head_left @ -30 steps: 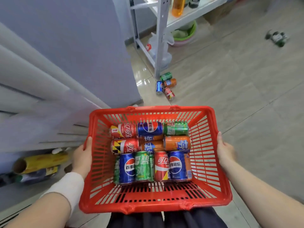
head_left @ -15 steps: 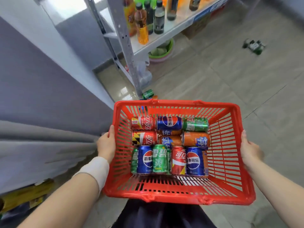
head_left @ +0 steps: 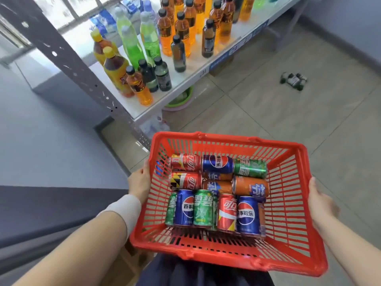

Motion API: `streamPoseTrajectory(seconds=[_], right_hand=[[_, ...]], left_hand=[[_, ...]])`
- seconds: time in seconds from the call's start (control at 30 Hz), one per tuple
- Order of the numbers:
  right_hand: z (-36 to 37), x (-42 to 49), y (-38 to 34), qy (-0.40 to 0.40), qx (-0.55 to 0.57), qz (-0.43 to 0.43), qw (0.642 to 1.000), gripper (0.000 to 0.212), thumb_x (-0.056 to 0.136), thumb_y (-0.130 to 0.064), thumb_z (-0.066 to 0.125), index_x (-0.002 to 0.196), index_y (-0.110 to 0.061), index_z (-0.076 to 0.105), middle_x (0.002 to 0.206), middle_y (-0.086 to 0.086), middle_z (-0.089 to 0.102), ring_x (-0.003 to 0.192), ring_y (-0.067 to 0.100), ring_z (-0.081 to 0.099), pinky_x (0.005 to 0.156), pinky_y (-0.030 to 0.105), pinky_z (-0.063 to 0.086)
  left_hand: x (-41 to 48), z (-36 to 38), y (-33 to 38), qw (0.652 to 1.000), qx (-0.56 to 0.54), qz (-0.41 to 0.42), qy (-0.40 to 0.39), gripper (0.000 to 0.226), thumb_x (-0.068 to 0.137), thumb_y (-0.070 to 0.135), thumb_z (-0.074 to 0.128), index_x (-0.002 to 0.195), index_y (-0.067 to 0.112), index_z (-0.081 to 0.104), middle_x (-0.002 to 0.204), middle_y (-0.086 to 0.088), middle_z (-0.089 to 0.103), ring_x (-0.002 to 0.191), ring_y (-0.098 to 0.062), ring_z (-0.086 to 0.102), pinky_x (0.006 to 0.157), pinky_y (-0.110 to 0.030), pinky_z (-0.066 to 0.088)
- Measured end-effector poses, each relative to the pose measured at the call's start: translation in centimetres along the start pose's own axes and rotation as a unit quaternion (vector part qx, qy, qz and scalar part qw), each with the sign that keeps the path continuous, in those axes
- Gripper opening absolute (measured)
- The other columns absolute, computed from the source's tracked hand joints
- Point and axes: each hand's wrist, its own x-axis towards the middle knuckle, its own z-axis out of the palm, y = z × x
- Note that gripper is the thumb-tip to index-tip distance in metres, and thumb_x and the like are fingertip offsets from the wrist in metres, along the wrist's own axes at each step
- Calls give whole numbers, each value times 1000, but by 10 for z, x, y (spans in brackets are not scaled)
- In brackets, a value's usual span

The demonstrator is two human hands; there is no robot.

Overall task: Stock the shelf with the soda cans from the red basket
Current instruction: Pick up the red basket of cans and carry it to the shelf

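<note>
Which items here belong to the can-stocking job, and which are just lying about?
Job:
- red basket, held by left hand and right hand
- soda cans lying inside it
- shelf

Lying about:
- drink bottles already on the shelf
- small dark objects on the floor
- green basin under the shelf

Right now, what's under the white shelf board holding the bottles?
Under the white shelf board, a green plastic basin sits atop a pink one, with clear plastic packaging nearer the grey upright. The board covers everything further back.
</note>
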Motion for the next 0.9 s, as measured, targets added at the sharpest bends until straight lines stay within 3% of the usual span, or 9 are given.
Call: streamPoseTrajectory(seconds=[0.13,0.33,0.43,0.53,0.77,0.9], right_hand=[[-11,47,-47,-29,2,-27,999,83,91,-62,22,106,8,63,112,34,59,110,46,53,99,47,40],[-18,115,-126,-46,-36,-67,996,81,92,-61,21,110,6,62,116,31,58,113,44,52,98,44,39],[-13,147,-161,-49,-64,-82,993,85,90,-64,18,113,4,62,119,31,57,116,45,49,101,45,37],[-14,168,-198,-48,-75,-98,991,82,91,-63,20,114,4,61,122,31,56,118,44,48,100,44,37],[0,218,-268,-62,-113,-118,985,77,92,-61,24,110,2,63,119,28,59,113,43,52,98,44,39],[9,246,-297,-80,-118,-132,981,76,91,-61,25,107,1,65,116,27,61,110,42,55,96,43,40]], left_hand=[[12,21,39,1000,-13,-20,21,57,93,58,28,72,17,61,83,-11,66,76,-26,63,79,-34,48],[39,52,87,997,-6,-43,62,65,94,57,23,88,8,65,90,-12,65,85,-32,61,83,-36,45],[56,69,102,995,-14,-59,83,65,94,58,20,87,12,65,92,-13,66,89,-32,59,90,-37,44],[71,81,117,993,-11,-62,96,62,96,53,19,87,11,63,88,-11,58,82,-27,51,79,-32,37],[116,108,150,988,-73,-102,90,57,94,57,22,86,15,60,85,-9,60,82,-29,58,82,-34,42],[132,122,173,979,-107,-147,97,57,94,57,23,74,16,58,67,-1,57,68,-22,56,77,-32,40]])
